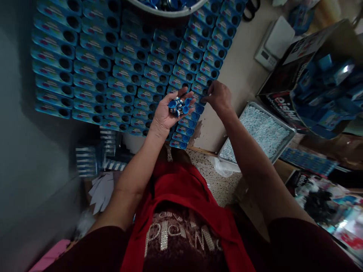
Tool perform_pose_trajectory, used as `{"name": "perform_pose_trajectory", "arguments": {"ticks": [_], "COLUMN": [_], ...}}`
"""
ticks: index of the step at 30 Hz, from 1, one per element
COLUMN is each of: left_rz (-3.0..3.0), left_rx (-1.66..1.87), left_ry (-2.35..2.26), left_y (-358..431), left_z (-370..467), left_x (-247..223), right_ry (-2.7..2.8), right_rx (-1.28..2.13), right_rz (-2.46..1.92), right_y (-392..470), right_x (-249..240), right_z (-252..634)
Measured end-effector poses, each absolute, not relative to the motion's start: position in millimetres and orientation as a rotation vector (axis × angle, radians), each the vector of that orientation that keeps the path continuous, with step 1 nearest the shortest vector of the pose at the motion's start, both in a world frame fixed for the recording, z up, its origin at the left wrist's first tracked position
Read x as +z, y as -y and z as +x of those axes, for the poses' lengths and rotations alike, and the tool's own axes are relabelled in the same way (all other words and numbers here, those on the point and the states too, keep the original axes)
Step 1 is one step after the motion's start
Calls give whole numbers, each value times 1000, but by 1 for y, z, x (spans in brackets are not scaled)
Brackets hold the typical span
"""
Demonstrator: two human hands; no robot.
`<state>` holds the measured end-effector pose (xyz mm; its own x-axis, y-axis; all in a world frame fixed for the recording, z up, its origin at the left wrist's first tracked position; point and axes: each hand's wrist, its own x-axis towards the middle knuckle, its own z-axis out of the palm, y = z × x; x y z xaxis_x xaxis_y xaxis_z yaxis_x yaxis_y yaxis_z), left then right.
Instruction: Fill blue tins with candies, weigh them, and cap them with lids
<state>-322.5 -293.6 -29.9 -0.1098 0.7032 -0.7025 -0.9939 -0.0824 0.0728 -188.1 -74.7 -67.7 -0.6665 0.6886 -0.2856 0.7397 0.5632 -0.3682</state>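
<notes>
Palm up, my left hand [164, 113] cups several small blue-and-white round caps [178, 106] above the rows of boxes. My right hand [219, 95] is at the right edge of the rows, with thumb and fingers pinched together over a box's round opening. Whatever lies between those fingertips is too small to make out. Flat blue printed boxes [124, 77] lie in close columns, most with a dark round hole at one end. In the nearest boxes of the right column [179, 144], blue round pieces fill the holes.
A round metal bowl [170, 14] with blue pieces stands on the boxes at the far side. To the right are a white scale [273, 43], a carton [279, 105] full of blue packs, and a metal tray [290, 132] of small pale pieces. Scissors [251, 9] lie at the back.
</notes>
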Motion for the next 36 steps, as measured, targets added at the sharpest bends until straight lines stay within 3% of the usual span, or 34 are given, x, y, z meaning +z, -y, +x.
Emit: {"name": "perform_pose_trajectory", "arguments": {"ticks": [5,11,15,19,27,32,36], "left_rz": [-628,-635,-644,-641,-638,-679,-697], "left_rx": [1564,1566,1539,1551,1635,1663,1691], "left_ry": [-669,-707,-672,-666,-614,-576,-596], "left_y": [297,296,293,294,289,287,289], "left_z": [-323,-325,-323,-323,-334,-337,-335], "left_x": [-24,-27,-28,-24,-22,-26,-20], "right_ry": [-2815,-2949,-2851,-2745,-2485,-2453,-2657], "right_rx": [-767,-1068,-1280,-1042,-435,-374,-551], "right_rz": [1061,670,948,1352,1260,1210,1086], "right_y": [92,142,133,98,72,58,88], "right_x": [-39,-18,-27,-30,-18,-17,-5], "right_z": [-189,-198,-191,-188,-230,-237,-223]}}
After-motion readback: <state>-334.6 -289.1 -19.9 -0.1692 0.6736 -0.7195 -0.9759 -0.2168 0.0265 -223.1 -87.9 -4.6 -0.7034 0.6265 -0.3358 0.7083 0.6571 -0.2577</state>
